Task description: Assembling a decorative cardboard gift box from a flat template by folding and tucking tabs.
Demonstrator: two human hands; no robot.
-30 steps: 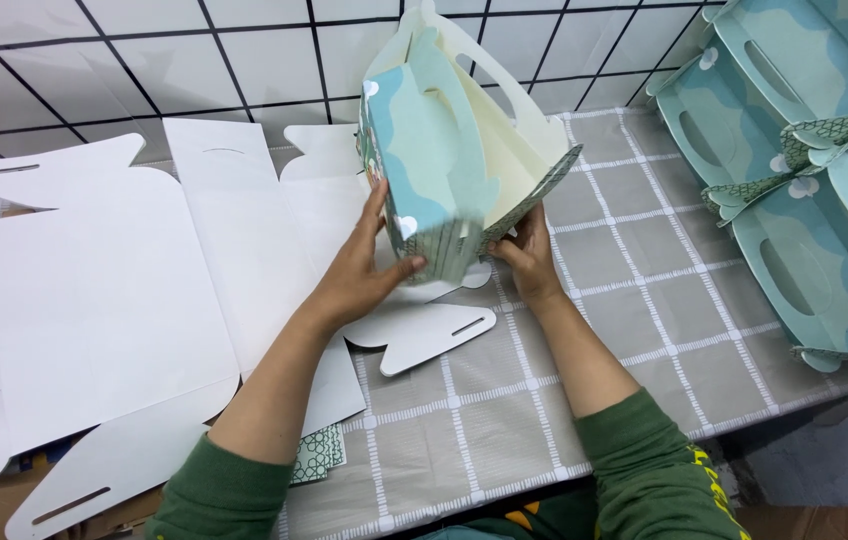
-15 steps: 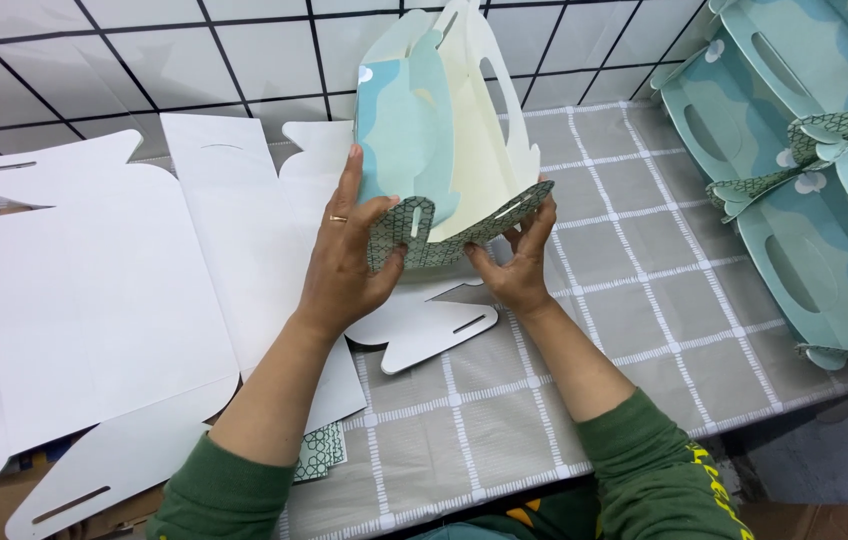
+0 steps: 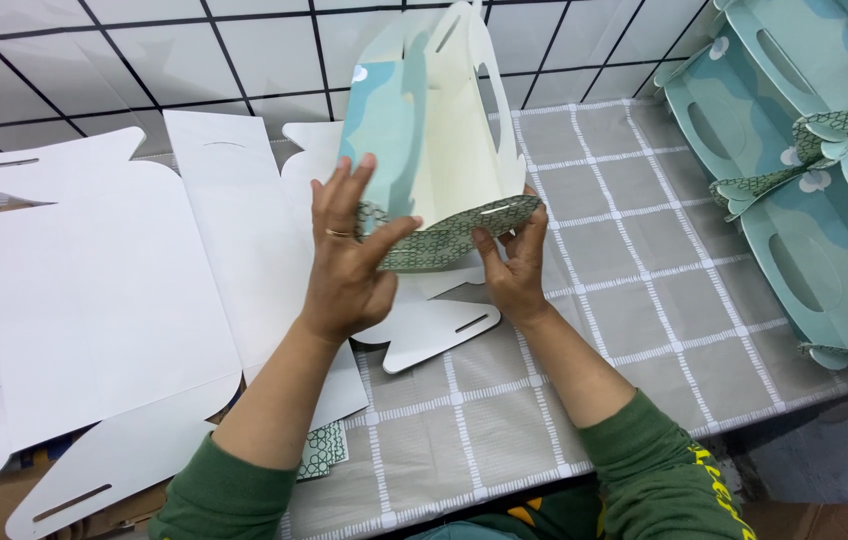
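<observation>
Both left hand (image 3: 344, 265) and right hand (image 3: 514, 265) grip half-folded teal cardboard gift box (image 3: 424, 130), walls up, patterned flap (image 3: 454, 232) seemingly untucked.

Bright, even overhead light. We see only soft, short shadows under the left hand (image 3: 344, 270) and the half-folded box (image 3: 434, 150). The white flat cardboard sheets (image 3: 94, 290) near the table's left edge verge on overexposure. Focus is sharp throughout; tile lines bow slightly toward the frame edges.

A teal, cream-lined carton (image 3: 424, 130) stands half-folded between both hands; white flat blanks (image 3: 94, 290) lie left of the left hand (image 3: 344, 265), finished teal cartons (image 3: 794, 170) far right.
</observation>
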